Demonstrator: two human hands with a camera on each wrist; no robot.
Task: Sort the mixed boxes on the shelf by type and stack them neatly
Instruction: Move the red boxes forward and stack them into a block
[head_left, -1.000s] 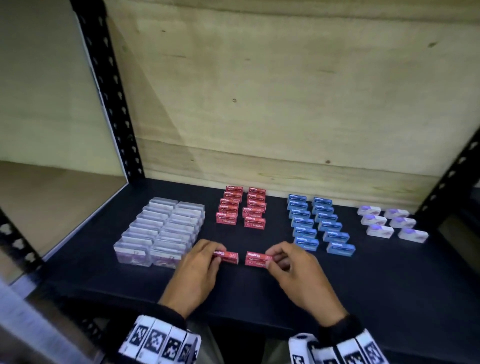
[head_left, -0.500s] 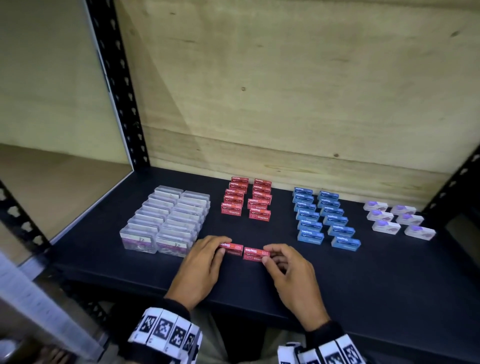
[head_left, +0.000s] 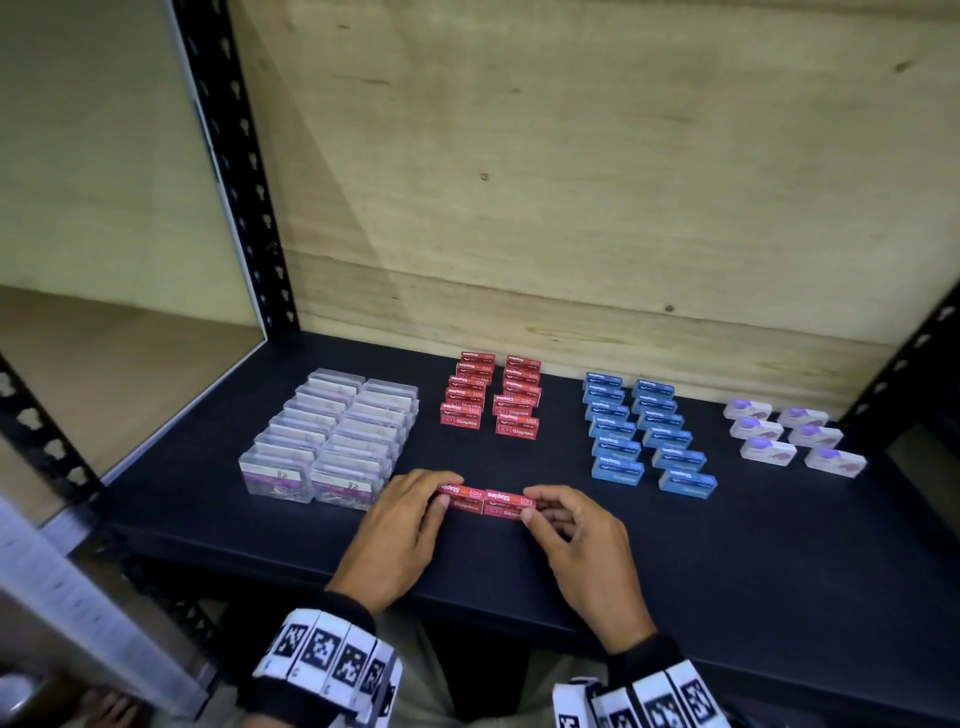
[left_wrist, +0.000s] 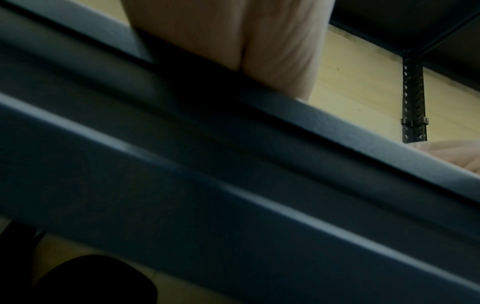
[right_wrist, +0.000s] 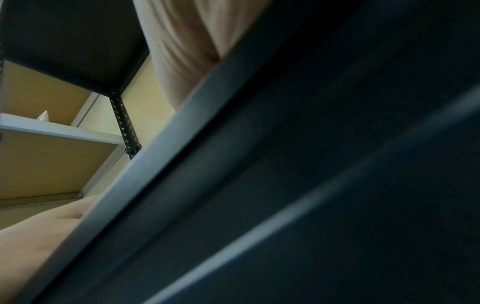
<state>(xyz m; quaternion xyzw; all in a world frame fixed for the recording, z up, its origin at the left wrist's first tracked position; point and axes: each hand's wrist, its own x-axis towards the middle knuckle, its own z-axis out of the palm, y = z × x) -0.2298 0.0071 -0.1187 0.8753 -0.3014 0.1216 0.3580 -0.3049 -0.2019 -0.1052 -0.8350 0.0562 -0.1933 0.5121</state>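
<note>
In the head view two red staples boxes lie end to end near the front of the dark shelf (head_left: 727, 561). My left hand (head_left: 400, 525) pinches the left red box (head_left: 461, 498) between thumb and fingers. My right hand (head_left: 576, 535) pinches the right red box (head_left: 503, 505) the same way. Behind them stand two rows of red staples boxes (head_left: 491, 397). Clear plastic boxes (head_left: 332, 436) sit at left, blue boxes (head_left: 644, 431) right of centre, and white-purple boxes (head_left: 789, 439) at far right. Both wrist views show only the shelf's front edge (left_wrist: 337, 131) and a palm.
A plywood back wall (head_left: 571, 182) closes the shelf behind the rows. Black perforated posts (head_left: 234, 156) stand at the left and right corners. A lighter shelf bay (head_left: 104, 374) lies to the left. Bare shelf surface stretches along the front right.
The two red boxes in my hands have come together from a gap apart until their ends meet. The camera has shifted slightly.
</note>
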